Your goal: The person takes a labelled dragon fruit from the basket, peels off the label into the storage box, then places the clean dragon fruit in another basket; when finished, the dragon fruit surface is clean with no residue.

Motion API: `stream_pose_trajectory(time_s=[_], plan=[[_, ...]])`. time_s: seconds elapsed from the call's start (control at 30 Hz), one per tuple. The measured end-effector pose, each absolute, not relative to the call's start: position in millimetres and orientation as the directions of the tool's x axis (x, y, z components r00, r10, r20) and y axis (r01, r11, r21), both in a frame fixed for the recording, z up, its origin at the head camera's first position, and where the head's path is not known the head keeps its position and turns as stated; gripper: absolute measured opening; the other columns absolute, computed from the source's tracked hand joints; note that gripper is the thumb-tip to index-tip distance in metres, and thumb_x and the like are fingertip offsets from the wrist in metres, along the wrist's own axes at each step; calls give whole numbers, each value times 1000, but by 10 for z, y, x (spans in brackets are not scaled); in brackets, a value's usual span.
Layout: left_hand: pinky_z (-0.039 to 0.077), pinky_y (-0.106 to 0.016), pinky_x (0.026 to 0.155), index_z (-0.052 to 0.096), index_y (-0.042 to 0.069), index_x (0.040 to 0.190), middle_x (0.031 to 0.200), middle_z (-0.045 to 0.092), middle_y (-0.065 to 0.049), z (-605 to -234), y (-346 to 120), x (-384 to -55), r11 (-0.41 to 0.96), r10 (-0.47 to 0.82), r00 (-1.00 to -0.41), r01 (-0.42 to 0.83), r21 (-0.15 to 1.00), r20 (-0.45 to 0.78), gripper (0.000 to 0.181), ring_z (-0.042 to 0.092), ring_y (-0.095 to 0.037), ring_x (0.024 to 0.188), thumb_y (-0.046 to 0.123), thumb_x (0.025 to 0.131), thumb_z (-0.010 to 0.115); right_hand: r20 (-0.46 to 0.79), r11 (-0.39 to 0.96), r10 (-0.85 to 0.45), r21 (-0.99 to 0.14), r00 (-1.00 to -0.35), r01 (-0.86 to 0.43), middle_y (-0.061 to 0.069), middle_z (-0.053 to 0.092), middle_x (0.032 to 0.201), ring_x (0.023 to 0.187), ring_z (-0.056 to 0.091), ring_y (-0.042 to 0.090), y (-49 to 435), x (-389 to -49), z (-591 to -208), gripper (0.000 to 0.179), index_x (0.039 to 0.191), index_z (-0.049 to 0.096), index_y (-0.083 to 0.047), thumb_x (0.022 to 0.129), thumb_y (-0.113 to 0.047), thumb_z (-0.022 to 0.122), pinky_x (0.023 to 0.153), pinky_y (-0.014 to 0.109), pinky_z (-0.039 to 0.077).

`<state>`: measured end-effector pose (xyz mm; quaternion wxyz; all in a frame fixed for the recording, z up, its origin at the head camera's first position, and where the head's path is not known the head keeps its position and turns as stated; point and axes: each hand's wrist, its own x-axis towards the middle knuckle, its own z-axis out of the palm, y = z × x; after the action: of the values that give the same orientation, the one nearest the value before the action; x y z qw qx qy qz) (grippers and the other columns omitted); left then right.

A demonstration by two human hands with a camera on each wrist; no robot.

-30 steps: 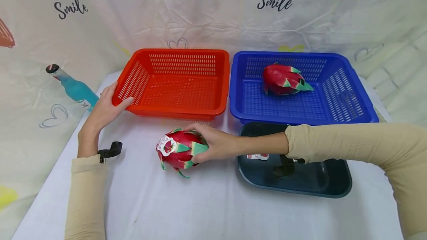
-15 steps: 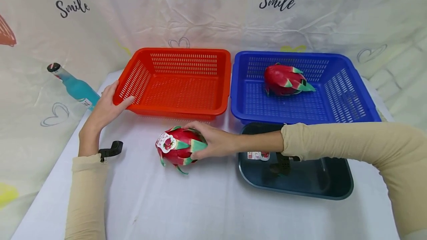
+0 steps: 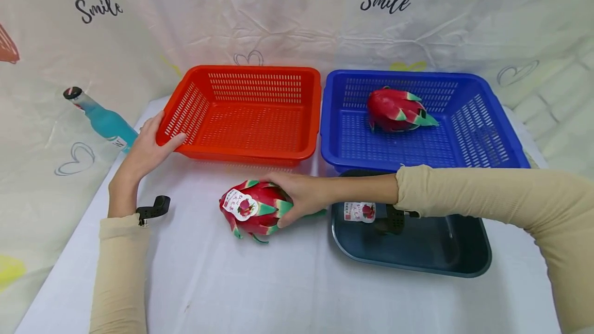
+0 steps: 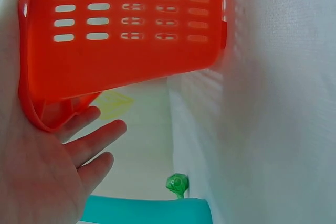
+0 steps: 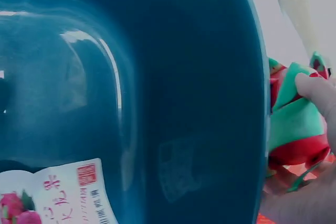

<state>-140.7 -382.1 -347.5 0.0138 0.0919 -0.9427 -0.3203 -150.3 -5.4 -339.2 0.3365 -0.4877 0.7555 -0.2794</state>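
Dragon fruit (image 3: 256, 207) hides partly under the clasping right grip (image 3: 301, 193), left grip (image 3: 147, 147) spread against red basket (image 3: 250, 125).

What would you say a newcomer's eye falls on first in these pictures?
Probably the red slotted plastic basket comes first, with the left hand resting on its left rim. In front of it, the right hand grips a red-and-green dragon fruit with a white sticker; a similar fruit lies in the slotted blue plastic basket to the right.
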Motion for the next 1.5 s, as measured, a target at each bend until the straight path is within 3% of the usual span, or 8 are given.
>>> stream_pose_trajectory(time_s=[0.2,0.6,0.8,0.93,1.03,1.17,1.27,1.5], plan=[[46,-63,94,0,28,157,161,15,-14,-3489,-3820,-1394,779,-183,-983,-154,608,-14,94,32,-41,136,61,88,55,-294,407,-910,-762,-291,-503,5,42,145,135,39,17,-12,-1519,-3421,87,149,21,-10,83,-23,76,103,32,49],[46,-64,94,1,29,157,160,17,-13,-3490,-3817,-1403,774,-172,-985,-137,619,-3,93,32,-40,135,59,88,57,-294,387,-921,-758,-256,-525,6,38,146,137,36,18,26,-1532,-3412,86,148,18,-9,86,-25,74,107,33,45],[39,-70,98,2,22,157,159,18,-17,-3431,-3811,-1441,819,-120,-989,-47,572,91,93,25,-40,139,50,89,60,-304,406,-913,-750,-272,-523,4,37,147,138,34,17,46,-1515,-3413,89,150,16,-11,85,-28,74,106,33,47],[43,-68,96,12,29,156,160,23,-10,-3319,-3708,-1390,817,-113,-980,2,577,164,90,26,-36,141,43,87,67,-303,403,-914,-753,-269,-521,4,37,147,138,34,16,48,-1512,-3422,89,150,16,-12,85,-27,74,104,32,48],[53,-40,98,24,31,154,157,31,-4,-3218,-3587,-1318,739,-6,-980,131,660,201,80,33,-27,139,27,88,69,-301,397,-917,-754,-262,-523,4,37,147,138,34,17,50,-1515,-3429,88,150,16,-11,85,-27,74,106,32,47],[44,-8,96,38,15,149,151,43,-1,-3077,-3438,-1201,532,268,-926,373,760,267,71,41,-12,136,-1,86,66,-306,398,-917,-751,-255,-528,5,37,147,138,34,17,53,-1524,-3440,88,150,15,-9,86,-28,73,108,33,45],[39,-10,103,40,6,146,149,45,2,-2998,-3315,-1134,441,436,-857,470,765,275,72,41,-7,136,-8,81,67,-315,405,-914,-747,-255,-528,5,36,147,138,33,16,54,-1529,-3445,88,150,15,-10,87,-28,73,107,32,45],[40,-13,104,41,20,147,149,45,4,-3059,-3048,-1045,495,584,-801,478,726,130,84,40,-3,135,3,74,79,-308,402,-915,-744,-259,-534,5,36,147,138,33,17,28,-1509,-3431,87,150,14,-9,87,-27,72,107,32,46]])
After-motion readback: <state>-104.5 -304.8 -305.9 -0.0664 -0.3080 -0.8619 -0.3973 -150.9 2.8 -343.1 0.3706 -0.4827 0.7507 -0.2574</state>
